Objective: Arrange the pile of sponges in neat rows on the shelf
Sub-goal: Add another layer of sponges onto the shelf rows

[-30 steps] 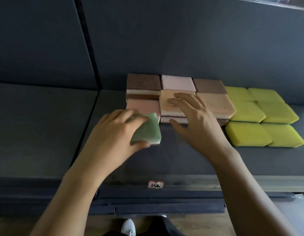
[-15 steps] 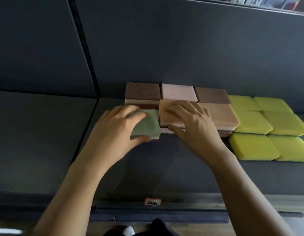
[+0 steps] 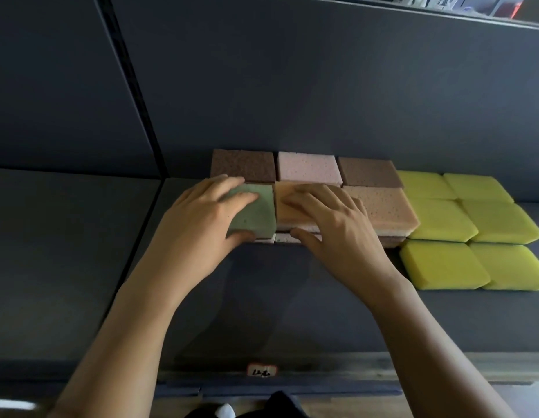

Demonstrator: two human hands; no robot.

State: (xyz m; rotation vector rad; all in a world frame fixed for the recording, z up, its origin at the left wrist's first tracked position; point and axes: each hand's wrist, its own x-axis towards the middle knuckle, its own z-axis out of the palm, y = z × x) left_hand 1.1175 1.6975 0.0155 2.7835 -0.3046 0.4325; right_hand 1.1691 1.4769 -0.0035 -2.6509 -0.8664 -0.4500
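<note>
My left hand [image 3: 201, 224] grips a green sponge [image 3: 257, 214], fingers over its top and thumb under its front edge, on the left stack of the front row. My right hand [image 3: 331, 224] lies with straight fingers on the peach sponge [image 3: 287, 211] beside it, thumb at that stack's front edge. Behind stand a brown sponge [image 3: 243, 165], a pink sponge [image 3: 307, 168] and another brown sponge [image 3: 367, 171]. A tan sponge [image 3: 385, 206] tops the stack to the right. Several yellow sponges [image 3: 440, 263] lie in rows at the right.
The dark grey shelf [image 3: 262, 309] runs left past a seam, with bare surface in front of the sponges. A small label [image 3: 261, 370] sits on the shelf's front edge. A dark back panel rises behind the rows.
My left hand has carried the green sponge from the bare shelf back onto the left front stack, beside the peach sponge. My right hand stays on the peach sponge.
</note>
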